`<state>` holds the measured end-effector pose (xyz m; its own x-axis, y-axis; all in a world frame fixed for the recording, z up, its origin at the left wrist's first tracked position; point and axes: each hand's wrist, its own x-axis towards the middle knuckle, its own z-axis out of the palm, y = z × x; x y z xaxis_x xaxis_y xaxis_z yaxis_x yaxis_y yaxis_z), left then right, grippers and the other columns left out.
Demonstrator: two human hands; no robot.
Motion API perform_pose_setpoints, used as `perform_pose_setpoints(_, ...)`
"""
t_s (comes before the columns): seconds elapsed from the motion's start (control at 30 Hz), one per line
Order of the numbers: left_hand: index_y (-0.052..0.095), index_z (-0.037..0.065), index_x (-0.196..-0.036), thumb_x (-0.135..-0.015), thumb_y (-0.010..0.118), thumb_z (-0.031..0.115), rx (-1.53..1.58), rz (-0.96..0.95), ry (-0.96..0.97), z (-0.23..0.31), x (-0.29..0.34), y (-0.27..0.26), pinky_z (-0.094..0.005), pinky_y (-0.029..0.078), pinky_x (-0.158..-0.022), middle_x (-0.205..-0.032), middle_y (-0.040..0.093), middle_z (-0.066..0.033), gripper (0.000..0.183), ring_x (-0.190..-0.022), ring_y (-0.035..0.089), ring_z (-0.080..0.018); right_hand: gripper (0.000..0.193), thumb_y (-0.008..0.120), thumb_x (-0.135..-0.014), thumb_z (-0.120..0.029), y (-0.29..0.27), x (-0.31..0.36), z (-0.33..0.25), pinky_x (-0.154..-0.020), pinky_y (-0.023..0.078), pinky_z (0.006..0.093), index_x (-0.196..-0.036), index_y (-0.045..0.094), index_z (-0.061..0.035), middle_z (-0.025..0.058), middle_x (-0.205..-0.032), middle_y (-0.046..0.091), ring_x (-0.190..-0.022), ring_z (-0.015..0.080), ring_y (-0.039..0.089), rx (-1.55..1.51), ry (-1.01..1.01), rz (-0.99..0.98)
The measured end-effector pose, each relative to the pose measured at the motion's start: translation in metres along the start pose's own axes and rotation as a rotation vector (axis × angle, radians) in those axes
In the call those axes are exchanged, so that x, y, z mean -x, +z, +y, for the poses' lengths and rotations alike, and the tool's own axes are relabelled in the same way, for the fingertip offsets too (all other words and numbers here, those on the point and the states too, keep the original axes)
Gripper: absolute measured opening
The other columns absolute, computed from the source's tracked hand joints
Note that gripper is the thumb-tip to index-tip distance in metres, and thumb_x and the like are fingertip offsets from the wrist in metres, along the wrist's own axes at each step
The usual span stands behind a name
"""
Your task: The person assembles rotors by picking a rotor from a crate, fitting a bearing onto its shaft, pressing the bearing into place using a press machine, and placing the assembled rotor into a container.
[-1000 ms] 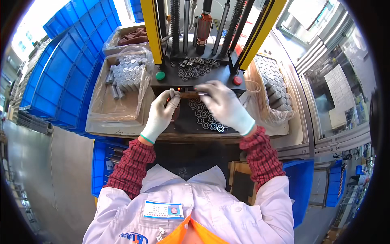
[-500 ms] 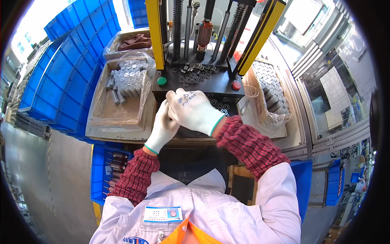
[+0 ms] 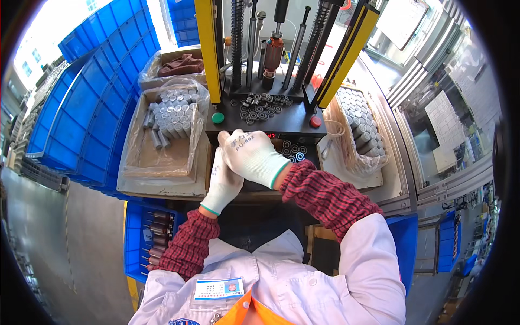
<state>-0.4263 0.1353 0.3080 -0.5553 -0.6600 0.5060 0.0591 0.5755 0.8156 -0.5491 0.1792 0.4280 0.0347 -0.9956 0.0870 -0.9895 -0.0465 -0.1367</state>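
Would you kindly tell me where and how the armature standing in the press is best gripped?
I would grip the armature around its reddish-brown cylindrical middle, coming from the front, the wearer's side. It stands upright in the press, with rods on both sides and the ram above, so the front looks most open.

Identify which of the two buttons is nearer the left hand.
The green button, at left on the press base, just beyond the left hand; the red button is farther off, at right.

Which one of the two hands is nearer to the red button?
Right. The right hand is left of the red button; the left hand is farther left and lower, partly covered by the right.
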Motion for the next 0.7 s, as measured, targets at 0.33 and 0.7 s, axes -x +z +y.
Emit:
perform_pose_setpoints(0.33,0.054,0.002,-0.135,-0.090,0.076,-0.002,-0.123,0.028,-0.024,0.018,0.007,-0.013,-0.0387,0.051,-0.101,-0.122,0.058,-0.0150,0.050,-0.111,0.061,-0.0284,0.036,0.066,-0.098,-0.023,-0.051,-0.124,0.162,-0.099,0.054,0.0540,-0.129,0.064,-0.0045,0.0231,-0.135,0.058,-0.121,0.0450,0.061,0.105,0.063,1.166)
perform_pose_setpoints(0.7,0.046,0.002,-0.146,-0.096,0.070,-0.006,-0.110,-0.007,0.003,-0.026,0.014,-0.010,-0.0369,0.049,-0.103,-0.130,0.057,-0.0090,0.056,-0.114,0.057,-0.0222,0.035,0.067,-0.079,-0.016,-0.082,-0.059,0.134,-0.074,0.058,0.0479,-0.114,0.070,-0.0101,0.0115,-0.109,0.070,-0.105,0.0366,0.064,0.083,0.025,1.175)
